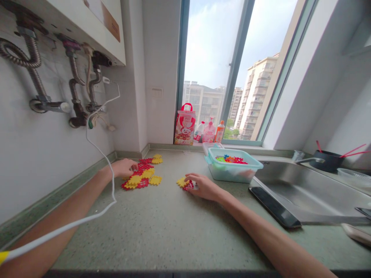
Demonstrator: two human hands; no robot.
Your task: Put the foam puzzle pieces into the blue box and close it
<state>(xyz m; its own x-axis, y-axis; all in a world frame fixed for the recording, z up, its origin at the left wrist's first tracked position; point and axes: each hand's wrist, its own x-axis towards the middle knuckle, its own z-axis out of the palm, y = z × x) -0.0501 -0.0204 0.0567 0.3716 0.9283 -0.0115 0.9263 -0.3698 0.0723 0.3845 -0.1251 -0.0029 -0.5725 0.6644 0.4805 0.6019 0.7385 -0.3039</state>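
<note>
A cluster of flat, toothed plastic pieces lies on the counter, with red pieces [144, 166] among yellow pieces [135, 180]. At its left edge, my left hand [123, 167] has bent fingers closed down on the red pieces, and the fingertips are partly hidden. Farther right, my right hand [203, 186] pinches a small group of the same kind between thumb and fingers. That group shows a yellow toothed piece [182, 182] and a red toothed piece [189, 185], touching the counter or just above it.
A light blue plastic box [232, 173] holds several colourful pieces, with a clear lid behind it. A black phone [274, 207] lies beside the steel sink [301, 193]. A white cable [114, 193] hangs in front of my left forearm. Bottles [208, 133] and a red bag [184, 127] stand by the window.
</note>
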